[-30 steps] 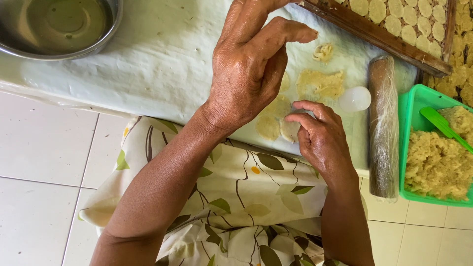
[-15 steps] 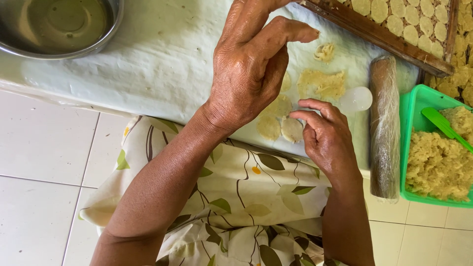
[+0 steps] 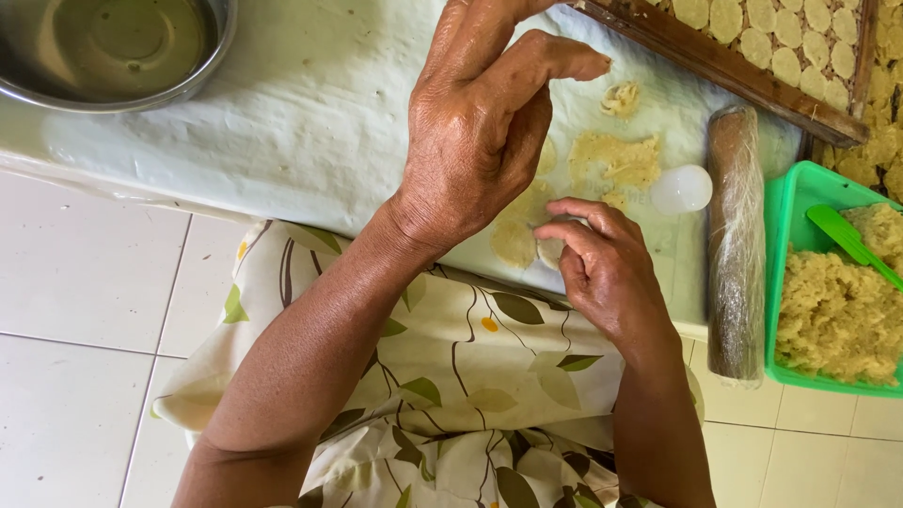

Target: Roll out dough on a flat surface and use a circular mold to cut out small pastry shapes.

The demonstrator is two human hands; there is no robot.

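Observation:
My left hand (image 3: 480, 132) hovers above the pale plastic-covered board (image 3: 310, 122), fingers loosely spread, holding nothing that I can see. My right hand (image 3: 602, 268) rests near the board's front edge and pinches a small flat round of yellowish dough (image 3: 548, 250). Another thin dough round (image 3: 514, 243) lies just left of it. Flattened dough scraps (image 3: 616, 160) lie farther back on the board, with a small crumb (image 3: 621, 98) behind them. A small white round cutter cap (image 3: 681, 189) sits to the right of the scraps.
A plastic-wrapped rolling pin (image 3: 736, 245) lies at the board's right edge. A green tub (image 3: 786, 207) of yellow dough with a green spatula (image 3: 851, 243) stands at right. A wooden-framed tray (image 3: 724, 66) of cut rounds is behind. A metal bowl (image 3: 118, 47) stands at top left. White floor tiles lie below.
My right hand has closed its fingertips on a dough round and curled slightly inward. My left hand has barely moved.

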